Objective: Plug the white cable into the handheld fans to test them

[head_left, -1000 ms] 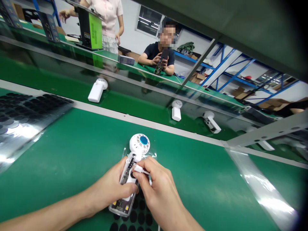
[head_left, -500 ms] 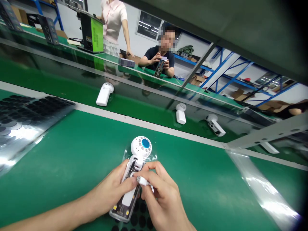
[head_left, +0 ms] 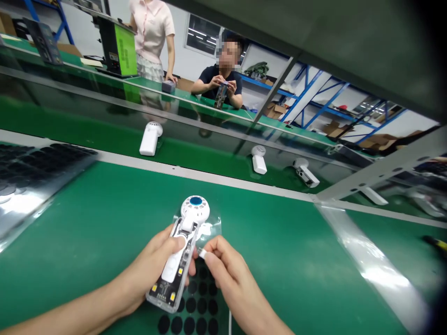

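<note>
The left hand (head_left: 162, 258) closes round a white, round-headed fan (head_left: 175, 262) with transparent handle (head_left: 164, 292) above a sheet of black discs (head_left: 201, 305), while the right hand (head_left: 232, 274) pinches a white cable plug (head_left: 202, 253), no longer over the handle but just beside it.

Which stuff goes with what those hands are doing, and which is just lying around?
Goes with it:
- white handheld fan, held in the left hand
- white cable plug, pinched in the right hand

Seems to be just lying around:
- other white fans beyond the metal strip
- shiny sheet of black discs, far left
</note>
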Demonstrator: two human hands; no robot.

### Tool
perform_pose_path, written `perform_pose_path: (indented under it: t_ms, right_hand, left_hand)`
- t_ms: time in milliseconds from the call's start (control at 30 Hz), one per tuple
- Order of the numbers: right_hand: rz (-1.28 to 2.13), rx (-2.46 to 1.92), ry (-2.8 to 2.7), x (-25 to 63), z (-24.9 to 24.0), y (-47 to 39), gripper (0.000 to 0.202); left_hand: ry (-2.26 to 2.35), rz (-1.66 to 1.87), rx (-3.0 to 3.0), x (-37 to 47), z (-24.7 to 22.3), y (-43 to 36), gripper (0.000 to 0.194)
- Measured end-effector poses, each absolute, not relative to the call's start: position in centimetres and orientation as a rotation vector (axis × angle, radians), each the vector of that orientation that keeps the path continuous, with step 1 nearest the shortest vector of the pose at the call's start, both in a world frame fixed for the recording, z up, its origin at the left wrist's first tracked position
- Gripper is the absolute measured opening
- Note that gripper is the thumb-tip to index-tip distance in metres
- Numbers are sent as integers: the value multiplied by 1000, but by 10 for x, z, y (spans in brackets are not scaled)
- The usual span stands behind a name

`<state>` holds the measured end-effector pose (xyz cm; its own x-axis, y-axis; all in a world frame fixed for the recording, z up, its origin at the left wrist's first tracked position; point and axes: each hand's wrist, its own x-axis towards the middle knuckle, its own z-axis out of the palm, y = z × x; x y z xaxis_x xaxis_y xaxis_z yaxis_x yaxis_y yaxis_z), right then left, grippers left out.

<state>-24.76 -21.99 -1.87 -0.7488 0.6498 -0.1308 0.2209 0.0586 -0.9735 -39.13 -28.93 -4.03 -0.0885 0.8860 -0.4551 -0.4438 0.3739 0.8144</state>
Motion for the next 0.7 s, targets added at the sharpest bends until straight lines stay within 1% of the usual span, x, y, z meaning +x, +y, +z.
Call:
perform_pose_path:
  t_ms: [233, 433, 567, 700]
  right_hand:
    - [1914, -998, -1842, -253, -15, -223, 16]
    - [2048, -1074, -1770, -250, -16, -217, 20]
    - [2020, -1048, -1848, -249, -15, -218, 23]
    - [1970, -1010, -1981, -247, -14, -217, 18]
  left_hand:
    - [1146, 1186, 501, -391, -40, -294, 23]
    - [1115, 1176, 570, -393, -39, -296, 31]
    - [1097, 1175, 588, -394, -43, -297, 36]
    - [1105, 1153, 605, -394, -44, -296, 47]
